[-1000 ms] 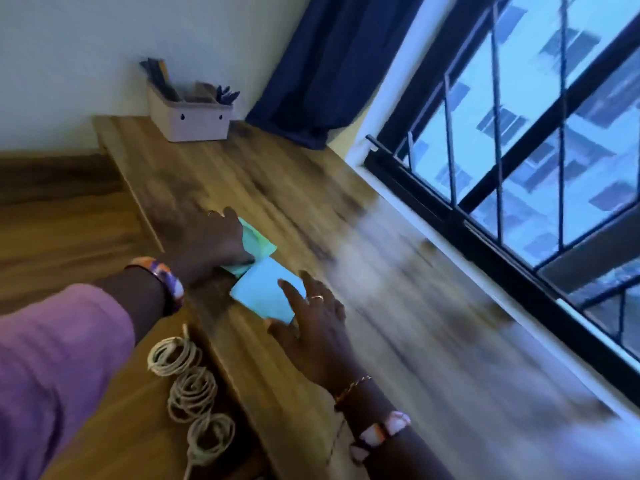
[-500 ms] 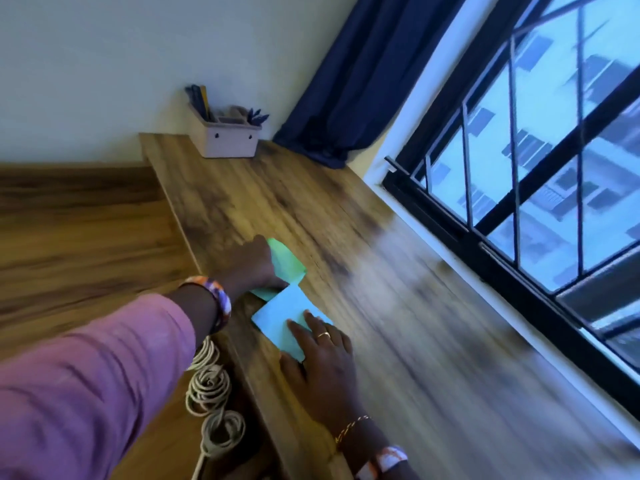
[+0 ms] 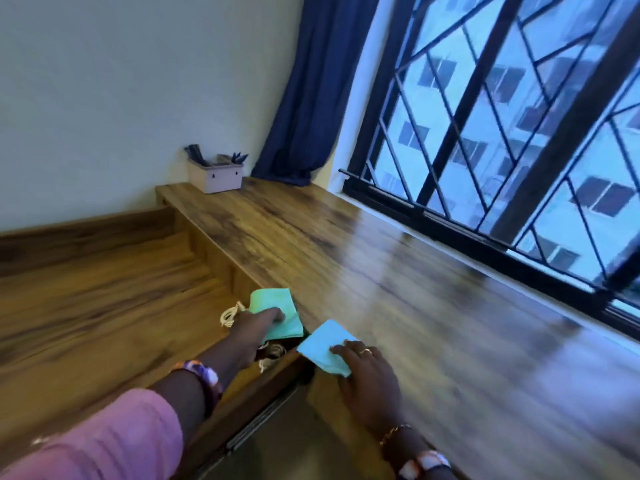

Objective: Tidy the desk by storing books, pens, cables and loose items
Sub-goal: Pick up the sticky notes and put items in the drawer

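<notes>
Surface: wooden desk (image 3: 346,258) ran beside a barred window (image 3: 502,133).
Left hand (image 3: 258,322): gripped a green paper pad (image 3: 277,306), held off the desk's edge above coiled cord (image 3: 230,313).
Right hand (image 3: 367,372): fingers spread flat, pressing a blue paper pad (image 3: 322,344) at the desk's edge.
Far corner: organizer box (image 3: 215,176) holding pens.

Head-worn view, down over desk (image 3: 346,258)

Two paper pads — green (image 3: 277,311), blue (image 3: 325,346) — one organizer box (image 3: 215,178)
</notes>
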### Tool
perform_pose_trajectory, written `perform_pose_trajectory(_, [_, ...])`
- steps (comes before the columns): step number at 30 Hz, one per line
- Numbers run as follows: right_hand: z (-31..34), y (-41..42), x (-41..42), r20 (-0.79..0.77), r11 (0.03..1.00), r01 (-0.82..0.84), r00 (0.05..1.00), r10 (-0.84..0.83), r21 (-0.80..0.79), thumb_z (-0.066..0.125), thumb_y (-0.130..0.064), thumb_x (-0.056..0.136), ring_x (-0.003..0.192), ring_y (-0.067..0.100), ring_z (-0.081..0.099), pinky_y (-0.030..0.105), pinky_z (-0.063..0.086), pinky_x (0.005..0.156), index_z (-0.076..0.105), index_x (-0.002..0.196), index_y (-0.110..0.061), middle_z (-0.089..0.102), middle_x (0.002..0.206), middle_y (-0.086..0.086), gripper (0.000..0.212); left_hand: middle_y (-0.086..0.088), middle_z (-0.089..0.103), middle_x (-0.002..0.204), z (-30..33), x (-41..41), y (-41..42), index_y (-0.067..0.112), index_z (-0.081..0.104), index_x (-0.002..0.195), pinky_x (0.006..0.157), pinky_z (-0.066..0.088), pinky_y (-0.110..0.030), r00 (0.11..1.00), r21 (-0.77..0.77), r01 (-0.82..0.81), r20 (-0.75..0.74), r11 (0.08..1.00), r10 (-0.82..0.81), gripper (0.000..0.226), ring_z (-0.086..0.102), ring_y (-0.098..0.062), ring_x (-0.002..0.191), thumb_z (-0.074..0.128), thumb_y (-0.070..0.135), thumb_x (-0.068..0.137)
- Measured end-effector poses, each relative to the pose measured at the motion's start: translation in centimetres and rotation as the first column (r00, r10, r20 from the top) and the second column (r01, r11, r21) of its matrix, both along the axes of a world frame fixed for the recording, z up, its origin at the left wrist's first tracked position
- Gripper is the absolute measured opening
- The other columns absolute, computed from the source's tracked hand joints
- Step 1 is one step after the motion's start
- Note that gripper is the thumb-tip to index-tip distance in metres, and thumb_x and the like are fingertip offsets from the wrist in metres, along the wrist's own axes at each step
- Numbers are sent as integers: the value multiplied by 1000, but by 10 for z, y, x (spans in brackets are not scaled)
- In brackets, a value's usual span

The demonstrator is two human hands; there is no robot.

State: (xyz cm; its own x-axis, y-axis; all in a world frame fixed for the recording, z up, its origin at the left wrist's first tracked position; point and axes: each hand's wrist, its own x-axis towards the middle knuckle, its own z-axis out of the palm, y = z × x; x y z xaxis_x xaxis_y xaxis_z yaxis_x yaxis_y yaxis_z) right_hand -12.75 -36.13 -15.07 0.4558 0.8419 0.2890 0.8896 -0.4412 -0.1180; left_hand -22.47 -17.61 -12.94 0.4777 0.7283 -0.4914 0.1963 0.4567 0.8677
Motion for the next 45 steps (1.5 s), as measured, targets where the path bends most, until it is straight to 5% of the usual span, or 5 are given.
perform_pose_trajectory(7, [28, -56, -60, -239, 969, 237, 947, -214, 70, 57, -13, 81, 102, 17, 60, 28, 46, 80, 60, 116, -30, 66, 114, -4, 40, -10, 36, 69, 17, -103, -1, 7, 43, 85, 45, 48, -26, 997, -167, 67, 42, 984, -61, 9, 36, -20, 54, 42, 16, 87])
perform_pose_trajectory(19, [45, 44, -156, -597, 921, 194, 801, 50, 337, 62, -10, 82, 87, 23, 64, 39, 55, 75, 29, 140, -27, 60, 103, 0, 70, -17, 65, 63, 22, -256, 101, -18, 55, 95, 40, 51, -26, 994, 181, 70, -101, 981, -52, 22, 62, -22, 43, 62, -20, 74])
perform_pose_trajectory(27, [-4, 188, -242, -810, 944, 308, 580, -85, 121, 49, -45, 64, 95, 27, 62, 47, 52, 84, 46, 98, -51, 66, 103, 4, 35, -18, 58, 121, 5, -304, 209, 3, 52, 117, 89, 44, -35, 737, 612, 559, -676, 559, 3, 40, 55, -32, 112, 64, 22, 84])
perform_pose_trajectory(33, [-12, 241, -317, -878, 954, 299, 465, -117, 31, 49, 14, 83, 77, 0, 49, -1, 39, 58, 42, 124, -6, 51, 98, -6, 47, -13, 52, 131, -38, -307, 251, 7, 49, 121, 93, 42, -35, 521, 442, 797, -848, 412, -96, 35, 50, -28, 121, 52, 25, 92])
perform_pose_trajectory(45, [-36, 264, -348, -418, 897, 118, 853, -312, -427, 54, -16, 84, 122, 26, 45, 38, 34, 101, 45, 132, -22, 55, 127, 6, 49, -17, 57, 123, -77, -303, 272, 5, 57, 115, 90, 48, -39, 344, 310, 933, -917, 182, -202, 36, 55, -33, 113, 56, 7, 80])
